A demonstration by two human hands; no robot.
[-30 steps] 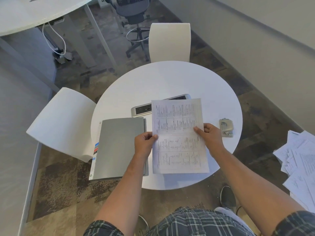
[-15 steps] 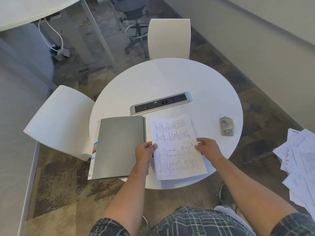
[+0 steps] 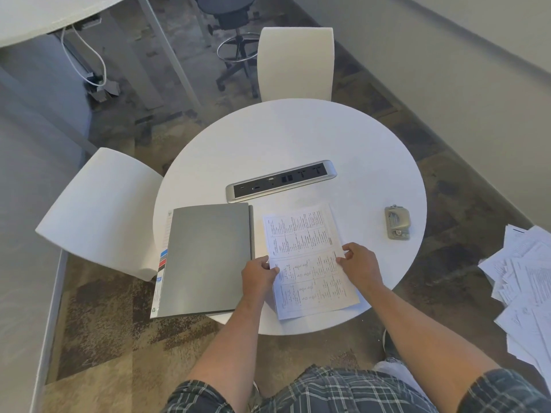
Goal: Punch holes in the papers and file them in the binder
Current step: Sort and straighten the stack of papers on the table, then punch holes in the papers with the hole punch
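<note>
- Both hands hold one sheet of paper (image 3: pixel 308 260) that lies flat on the near part of the round table (image 3: pixel 298 135).
- Left hand (image 3: pixel 258 277) pinches the left edge of the paper, thumb on top.
- Right hand (image 3: pixel 359 263) pinches the right edge, thumb on top and fingers curled.
- One sheet shows; I cannot tell if more lie under it.
- Its near corner sits close to the near rim of the table.
- One gray binder (image 3: pixel 205 260) lies shut, just left of the paper, with a thin gap between them.
- Its near left corner hangs over the table rim, and colored tabs (image 3: pixel 161 263) stick out on its left side.
- One hole punch (image 3: pixel 397 222) sits alone by the right rim, well apart from the paper.
- One long plug strip (image 3: pixel 281 180) is set in the middle of the table, just past the far ends of the binder and the paper.
- Bare table top fills the whole far half, and there is more open room between the paper and the punch.
- Two white chairs stand at the table, one on the left (image 3: pixel 98 210) and one on the far side (image 3: pixel 295 62).
- One loose pile of papers (image 3: pixel 524 281) lies at the right, off the table; it has too many sheets to count.
</note>
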